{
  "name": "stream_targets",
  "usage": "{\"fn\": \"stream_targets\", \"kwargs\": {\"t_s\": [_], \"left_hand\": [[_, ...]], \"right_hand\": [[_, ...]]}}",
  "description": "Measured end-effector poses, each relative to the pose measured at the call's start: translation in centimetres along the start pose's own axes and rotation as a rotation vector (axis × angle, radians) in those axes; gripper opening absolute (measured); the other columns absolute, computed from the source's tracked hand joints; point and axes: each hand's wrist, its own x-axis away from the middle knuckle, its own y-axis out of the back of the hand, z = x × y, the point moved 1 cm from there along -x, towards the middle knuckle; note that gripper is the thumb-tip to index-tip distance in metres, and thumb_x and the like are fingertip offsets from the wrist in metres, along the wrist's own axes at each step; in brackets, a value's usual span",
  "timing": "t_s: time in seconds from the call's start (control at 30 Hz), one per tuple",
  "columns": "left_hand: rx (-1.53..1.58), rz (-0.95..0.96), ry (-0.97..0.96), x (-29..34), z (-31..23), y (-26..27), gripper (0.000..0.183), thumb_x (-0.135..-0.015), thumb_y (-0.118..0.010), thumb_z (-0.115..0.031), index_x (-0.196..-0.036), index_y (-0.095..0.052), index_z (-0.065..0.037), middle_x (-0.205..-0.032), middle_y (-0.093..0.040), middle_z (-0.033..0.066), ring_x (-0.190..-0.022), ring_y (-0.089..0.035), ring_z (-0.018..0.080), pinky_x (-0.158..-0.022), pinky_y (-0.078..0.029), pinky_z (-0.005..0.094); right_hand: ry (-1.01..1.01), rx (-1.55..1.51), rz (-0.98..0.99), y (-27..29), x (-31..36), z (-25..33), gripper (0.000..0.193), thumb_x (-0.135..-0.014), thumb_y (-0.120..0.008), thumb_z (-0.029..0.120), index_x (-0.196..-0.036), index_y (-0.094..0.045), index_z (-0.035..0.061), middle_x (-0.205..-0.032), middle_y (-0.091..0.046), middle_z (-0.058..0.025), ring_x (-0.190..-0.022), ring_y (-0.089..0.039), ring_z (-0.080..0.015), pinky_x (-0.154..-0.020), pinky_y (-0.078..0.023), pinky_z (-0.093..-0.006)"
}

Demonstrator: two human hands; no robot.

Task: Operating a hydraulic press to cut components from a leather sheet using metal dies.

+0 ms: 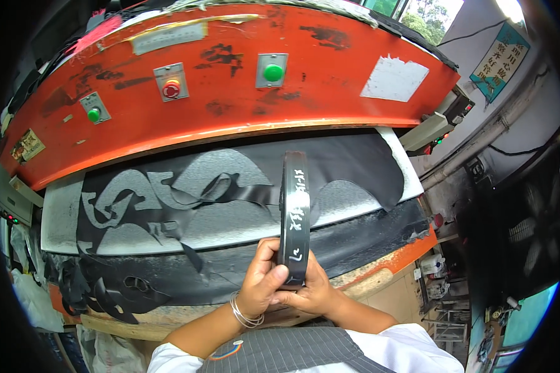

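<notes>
Both my hands grip the near end of a black, narrow band-shaped cutting die (296, 211) with white marks along its edge. My left hand (262, 280) closes on its left side, thumb toward me. Around its right side and lower end wraps my right hand (314, 287). The die is held edge-on above a sheet of black leather (348, 165). That leather lies on a pale cutting board (242, 231), which shows through several curved cut-out openings. Thin leather strips between the openings are curled and twisted.
An orange press beam (230, 93) spans the far side, with green buttons (272, 73) and a red button (172, 88). Black scraps (127, 295) are heaped at the near left. A wooden edge (361, 287) runs along the front. A dark fan (532, 224) stands at right.
</notes>
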Motion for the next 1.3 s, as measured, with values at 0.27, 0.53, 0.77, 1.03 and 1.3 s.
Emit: {"fn": "stream_targets", "kwargs": {"t_s": [0.27,0.53,0.77,1.03,1.3], "left_hand": [[-0.164,-0.537,-0.130,-4.2,6.9,-7.9,0.049,-0.105,-0.037,-0.041,-0.108,-0.061,0.002,-0.090,-0.066,0.0063,-0.078,-0.062,0.0144,-0.073,-0.051,0.0307],[-1.375,-1.005,0.227,9.0,3.7,5.0,0.051,-0.095,-0.059,-0.035,-0.126,-0.052,0.006,-0.123,-0.057,0.0241,-0.113,-0.057,0.0339,-0.099,-0.043,0.0463],[-1.404,-1.187,-0.003,6.9,-1.6,2.4,0.057,-0.087,-0.068,-0.022,-0.134,-0.049,0.002,-0.134,-0.051,0.0207,-0.125,-0.049,0.0327,-0.107,-0.035,0.0403],[-1.339,-0.628,-0.160,-12.1,4.4,4.8,0.028,-0.083,-0.065,-0.013,-0.107,-0.056,-0.003,-0.123,-0.060,0.0179,-0.120,-0.054,0.0356,-0.105,-0.038,0.0443],[-1.595,-0.572,-0.209,-17.4,10.1,8.4,0.021,-0.081,-0.058,-0.009,-0.101,-0.055,-0.006,-0.134,-0.055,0.0183,-0.132,-0.045,0.0334,-0.114,-0.026,0.0489]], "right_hand": [[0.080,0.288,0.374,14.5,-1.2,2.9,0.052,-0.080,-0.076,0.022,-0.123,-0.055,0.0005,-0.120,-0.051,-0.0266,-0.106,-0.057,-0.0407,-0.086,-0.050,-0.0415],[0.206,0.879,0.694,23.1,-7.9,-1.4,0.049,-0.082,-0.071,0.022,-0.126,-0.057,0.0050,-0.121,-0.054,-0.0235,-0.108,-0.054,-0.0371,-0.091,-0.042,-0.0435],[0.277,0.937,0.839,20.4,-12.9,-10.0,0.042,-0.086,-0.067,0.023,-0.126,-0.060,0.0150,-0.123,-0.057,-0.0148,-0.112,-0.054,-0.0290,-0.095,-0.040,-0.0409],[0.304,0.993,0.831,17.5,-15.9,-13.4,0.042,-0.085,-0.066,0.020,-0.127,-0.061,0.0178,-0.123,-0.058,-0.0124,-0.111,-0.054,-0.0269,-0.096,-0.040,-0.0391],[0.270,0.886,0.487,19.3,-14.3,-15.3,0.058,-0.073,-0.078,0.023,-0.128,-0.059,0.0214,-0.138,-0.046,-0.0173,-0.127,-0.044,-0.0350,-0.107,-0.033,-0.0481]]}}
